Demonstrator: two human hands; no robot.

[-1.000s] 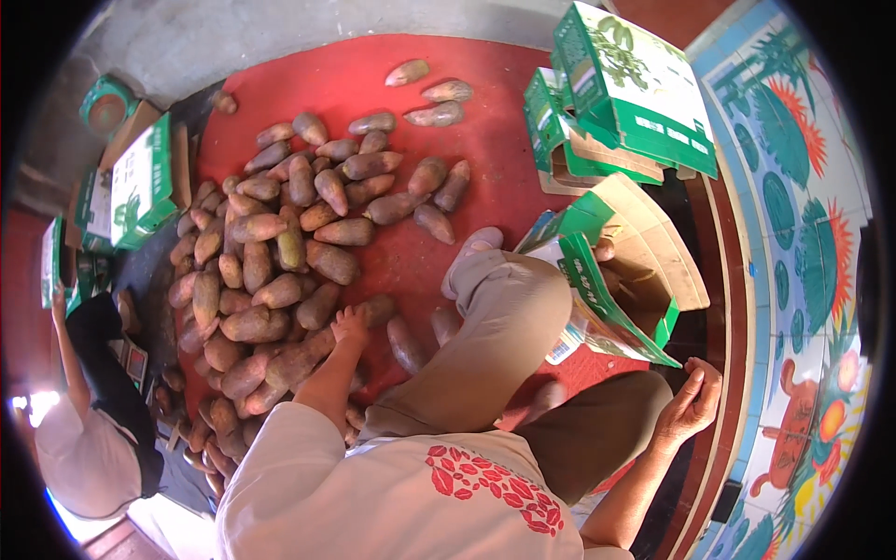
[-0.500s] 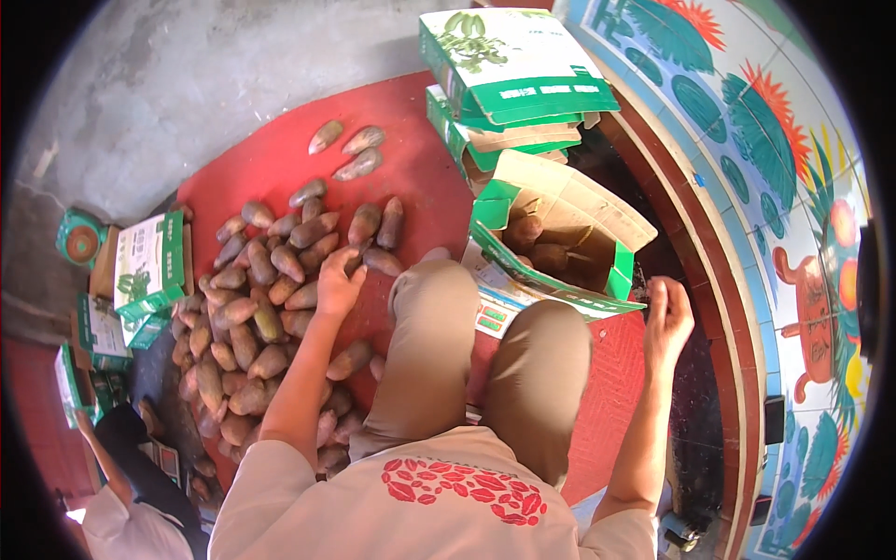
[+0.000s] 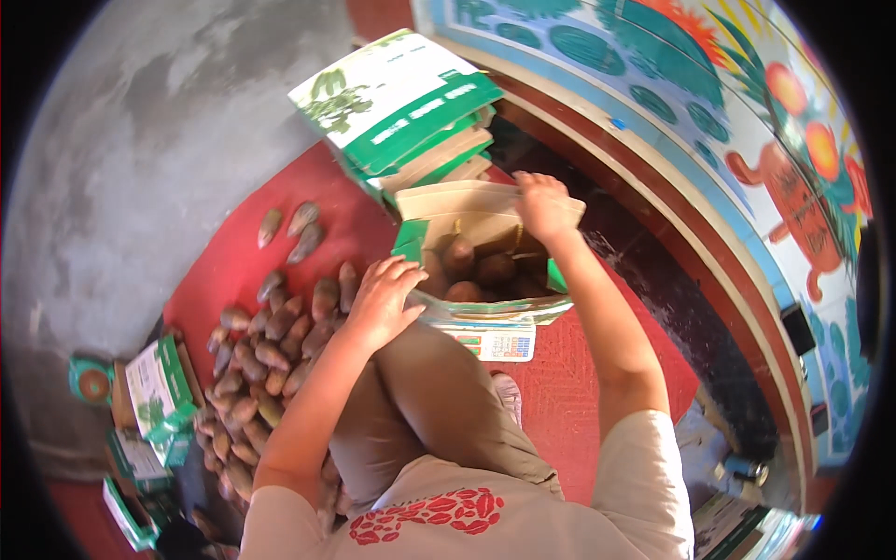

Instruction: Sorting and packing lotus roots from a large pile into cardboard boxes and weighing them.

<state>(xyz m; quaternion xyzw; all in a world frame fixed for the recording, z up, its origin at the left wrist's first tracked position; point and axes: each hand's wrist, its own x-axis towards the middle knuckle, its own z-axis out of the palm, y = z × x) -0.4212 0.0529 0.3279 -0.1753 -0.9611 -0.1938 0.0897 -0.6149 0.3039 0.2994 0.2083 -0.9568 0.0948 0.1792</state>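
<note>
A: What could go wrong here?

B: The open box sits on a small scale, and its base looks wider than the scale's top. The right hand closes its grip on the far flap, and the left hand rests with loose, spread fingers at the near rim, holding nothing. A hard pull on that flap could, I think, tip the box off the scale and spill the brown roots already inside.

A: Anything else?

B: The flap is thin cardboard; tugging could crease or tear it. And the person's knee is just beside the scale, so a shift of the leg might nudge it.

A: Where are the rest of the roots?

B: A heap of them lies on the red mat to the person's left, with three strays farther out. Loose ones by the knee could get pressed or rolled on.

A: And the place?

B: The mat lies on a grey concrete floor. Closed green-and-white boxes are stacked behind the open one, more folded ones lie at far left, and a brightly painted wall runs along the right.
</note>
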